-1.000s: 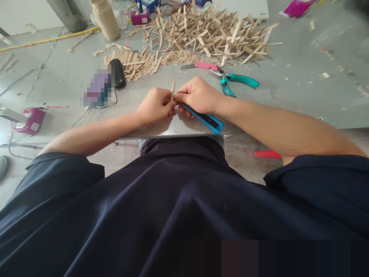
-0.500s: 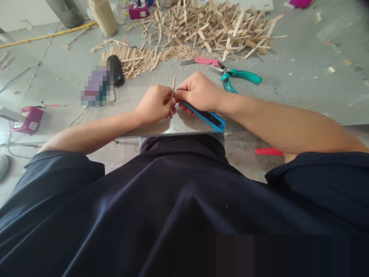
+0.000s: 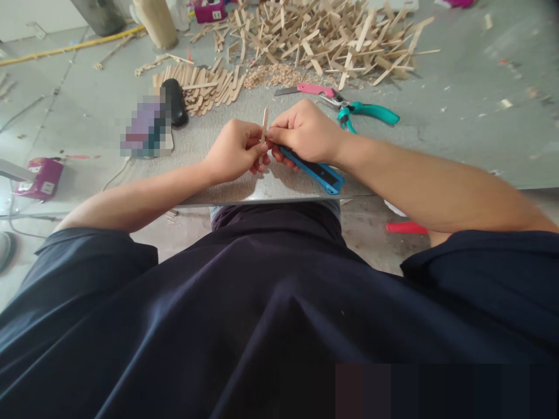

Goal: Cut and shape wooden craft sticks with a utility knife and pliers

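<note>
Near the table's front edge, my left hand (image 3: 238,150) pinches a wooden craft stick (image 3: 265,121), whose upper end stands up between my two hands. My right hand (image 3: 305,131) is closed around a blue utility knife (image 3: 318,170), its handle end sticking out below the palm toward my body. The knife's blade is hidden by my fingers. The right thumb and fingertips sit right beside the stick; whether they touch it I cannot tell.
Beyond my hands lie a row of sticks (image 3: 209,90), wood shavings (image 3: 275,75) and a big heap of sticks (image 3: 314,35). Teal-handled pruners (image 3: 371,112) and a pink-handled folding saw (image 3: 315,89) are at the right. A black case (image 3: 174,102) lies left.
Both hands have shifted slightly away from my body, with the stick now tilted a little more to the right. The knife stays in my right hand.
</note>
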The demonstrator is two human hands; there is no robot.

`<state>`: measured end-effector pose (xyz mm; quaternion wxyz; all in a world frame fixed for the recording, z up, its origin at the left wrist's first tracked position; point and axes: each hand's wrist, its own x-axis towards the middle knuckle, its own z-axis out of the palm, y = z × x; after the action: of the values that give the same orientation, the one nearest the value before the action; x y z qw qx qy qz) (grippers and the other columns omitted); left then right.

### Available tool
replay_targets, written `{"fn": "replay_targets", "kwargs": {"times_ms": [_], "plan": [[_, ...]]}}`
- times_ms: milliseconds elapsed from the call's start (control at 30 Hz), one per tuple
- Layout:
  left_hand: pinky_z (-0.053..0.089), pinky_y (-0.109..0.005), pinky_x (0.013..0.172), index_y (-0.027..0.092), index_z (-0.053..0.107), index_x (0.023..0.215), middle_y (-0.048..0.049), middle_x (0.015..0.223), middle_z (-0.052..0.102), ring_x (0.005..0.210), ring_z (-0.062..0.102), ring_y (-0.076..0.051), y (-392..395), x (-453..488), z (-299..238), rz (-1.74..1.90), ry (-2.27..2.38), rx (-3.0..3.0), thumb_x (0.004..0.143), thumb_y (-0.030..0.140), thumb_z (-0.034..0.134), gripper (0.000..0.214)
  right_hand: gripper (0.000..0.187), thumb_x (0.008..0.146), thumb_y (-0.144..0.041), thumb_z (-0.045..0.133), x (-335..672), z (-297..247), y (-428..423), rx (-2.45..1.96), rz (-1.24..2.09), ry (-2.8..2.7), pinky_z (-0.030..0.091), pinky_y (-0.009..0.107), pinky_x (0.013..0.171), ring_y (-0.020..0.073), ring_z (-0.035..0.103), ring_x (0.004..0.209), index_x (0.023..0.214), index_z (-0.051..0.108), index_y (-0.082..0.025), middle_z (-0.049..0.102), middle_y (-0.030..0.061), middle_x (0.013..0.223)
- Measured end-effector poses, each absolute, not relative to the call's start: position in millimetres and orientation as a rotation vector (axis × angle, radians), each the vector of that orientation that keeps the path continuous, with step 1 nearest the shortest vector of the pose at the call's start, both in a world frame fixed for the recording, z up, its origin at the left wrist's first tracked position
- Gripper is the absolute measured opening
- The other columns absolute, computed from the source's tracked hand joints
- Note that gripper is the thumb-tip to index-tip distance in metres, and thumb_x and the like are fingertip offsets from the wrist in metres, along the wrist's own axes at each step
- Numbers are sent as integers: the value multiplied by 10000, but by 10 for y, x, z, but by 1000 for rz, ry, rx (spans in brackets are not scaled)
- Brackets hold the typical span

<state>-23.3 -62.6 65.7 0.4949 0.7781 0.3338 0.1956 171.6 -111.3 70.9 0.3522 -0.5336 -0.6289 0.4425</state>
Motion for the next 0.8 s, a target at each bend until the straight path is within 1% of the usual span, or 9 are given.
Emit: {"fn": "replay_targets", "kwargs": {"times_ms": [67,133,233,300,367,467,567,667,800], "plan": [[638,-217,620,149,735,898,-50,812,837,633,753,-98,-604,-256,664,494,781,1874,1075,110,690,187,454,1143,-172,634,1733,712,-1117,-1335,1159,-1615,442,263,390,118,551,431,693,664,-221,686,-3,617],[642,-217,624,142,744,902,-64,846,855,641,753,-99,-586,-274,673,521,785,1869,1063,130,731,162,443,1162,-219,654,1744,708,-1118,-1306,1158,-1601,453,265,405,118,556,442,719,672,-219,689,-1,623],[631,-214,611,136,707,874,-76,847,854,629,750,-98,-573,-280,687,552,831,1843,1050,107,754,184,465,1180,-295,706,1747,693,-1102,-1283,1150,-1584,450,259,403,111,567,441,724,677,-209,689,-2,621],[614,-197,593,135,684,852,-76,834,845,624,750,-93,-569,-275,695,556,851,1830,1050,90,750,213,473,1173,-313,741,1742,686,-1086,-1291,1147,-1574,450,258,395,108,573,429,717,675,-204,694,-5,620],[606,-176,584,134,673,854,-61,814,832,622,752,-86,-563,-267,699,550,860,1819,1048,74,747,216,462,1173,-278,739,1735,688,-1071,-1331,1148,-1557,455,246,408,100,580,427,723,669,-203,706,-7,625],[625,-173,602,137,655,866,-33,781,807,605,749,-79,-547,-260,698,543,870,1798,1044,53,746,216,440,1164,-131,674,1729,704,-1064,-1393,1146,-1519,451,230,447,81,586,439,733,641,-211,721,-8,634],[633,-175,612,136,657,861,-33,780,812,612,755,-82,-529,-263,691,536,853,1790,1042,54,737,214,433,1114,-34,643,1736,713,-1068,-1365,1157,-1522,453,254,453,96,597,450,725,622,-224,734,-8,644],[617,-157,589,140,661,838,-31,776,820,618,760,-84,-511,-268,682,524,827,1778,1037,66,734,224,420,1087,-41,668,1753,700,-1066,-1304,1176,-1544,447,271,435,110,609,451,714,635,-231,732,-15,643],[590,-139,567,141,659,797,-23,761,813,579,743,-70,-490,-269,667,534,812,1747,1034,31,699,265,390,1108,-92,713,1769,680,-1060,-1318,1184,-1516,456,242,497,72,593,463,743,654,-216,722,-19,647]]}}
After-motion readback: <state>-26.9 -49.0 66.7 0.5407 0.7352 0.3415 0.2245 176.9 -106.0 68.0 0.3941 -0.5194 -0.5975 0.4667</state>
